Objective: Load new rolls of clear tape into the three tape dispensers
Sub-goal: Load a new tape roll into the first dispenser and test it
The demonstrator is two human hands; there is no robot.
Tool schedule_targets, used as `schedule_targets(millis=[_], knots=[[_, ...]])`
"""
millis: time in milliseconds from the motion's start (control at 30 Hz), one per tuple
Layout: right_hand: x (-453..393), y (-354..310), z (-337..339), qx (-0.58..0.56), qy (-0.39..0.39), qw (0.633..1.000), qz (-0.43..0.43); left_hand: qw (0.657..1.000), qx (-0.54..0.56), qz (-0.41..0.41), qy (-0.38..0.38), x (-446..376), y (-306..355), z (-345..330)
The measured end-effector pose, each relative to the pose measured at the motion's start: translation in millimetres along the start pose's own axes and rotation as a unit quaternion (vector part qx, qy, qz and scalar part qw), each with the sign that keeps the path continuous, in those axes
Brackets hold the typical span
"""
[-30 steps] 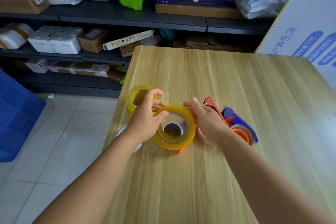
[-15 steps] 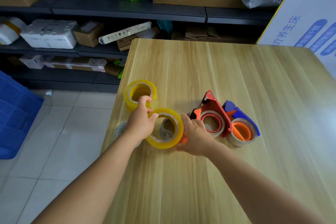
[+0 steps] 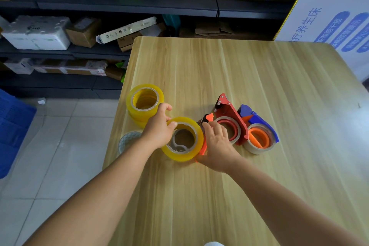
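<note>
A yellowish clear tape roll [image 3: 182, 154] sits over the hub of an orange dispenser [image 3: 208, 118] lying on the wooden table [image 3: 239, 70]. My left hand [image 3: 158, 129] grips the roll's left rim, thumb on top. My right hand [image 3: 216, 146] holds the orange dispenser on the roll's right side, fingers resting on its frame. A red dispenser [image 3: 229, 114] and a blue dispenser [image 3: 257, 124], each with a nearly used-up roll, lie just to the right. A stack of new yellowish rolls [image 3: 144, 102] stands behind my left hand.
A whitish tape roll [image 3: 127, 141] lies at the table's left edge, partly hidden by my left forearm. Dark shelves [image 3: 119, 6] with boxes stand behind the table. A blue crate [image 3: 12, 130] is on the tiled floor at left, a white printed board [image 3: 329, 16] at right.
Roll and orange dispenser have come down from a raised, tilted hold onto the table. My right hand moved from the roll's upper right to the dispenser's side, uncovering the red dispenser.
</note>
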State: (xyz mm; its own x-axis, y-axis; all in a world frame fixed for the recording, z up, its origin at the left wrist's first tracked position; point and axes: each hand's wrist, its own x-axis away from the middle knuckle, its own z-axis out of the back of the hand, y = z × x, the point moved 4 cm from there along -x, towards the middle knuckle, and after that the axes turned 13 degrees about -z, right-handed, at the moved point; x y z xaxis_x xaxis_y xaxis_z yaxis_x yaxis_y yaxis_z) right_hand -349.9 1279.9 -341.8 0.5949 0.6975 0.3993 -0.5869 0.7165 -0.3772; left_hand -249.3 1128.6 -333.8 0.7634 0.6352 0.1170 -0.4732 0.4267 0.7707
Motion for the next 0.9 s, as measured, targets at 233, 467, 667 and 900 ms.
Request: schedule_targets(millis=[233, 467, 667, 900], knots=[[-1.6, -0.8, -6.7, -0.018, -0.029, 0.999, -0.041, 1.000, 0.014, 0.005, 0.012, -0.9, -7.4, -5.4], [-5.6, 9.3, 4.7, -0.003, -0.032, 0.999, -0.011, 1.000, 0.014, 0.004, 0.026, 1.0, -3.3, -11.6], [-8.1, 10.9, 5.8, 0.035, -0.052, 0.998, 0.013, 0.999, -0.015, 0.013, 0.026, -1.4, -0.3, -25.5], [3.7, -3.8, -6.2, 0.107, -0.028, 0.992, 0.062, 0.995, 0.027, 0.074, 0.056, 4.8, -15.0, -32.1]])
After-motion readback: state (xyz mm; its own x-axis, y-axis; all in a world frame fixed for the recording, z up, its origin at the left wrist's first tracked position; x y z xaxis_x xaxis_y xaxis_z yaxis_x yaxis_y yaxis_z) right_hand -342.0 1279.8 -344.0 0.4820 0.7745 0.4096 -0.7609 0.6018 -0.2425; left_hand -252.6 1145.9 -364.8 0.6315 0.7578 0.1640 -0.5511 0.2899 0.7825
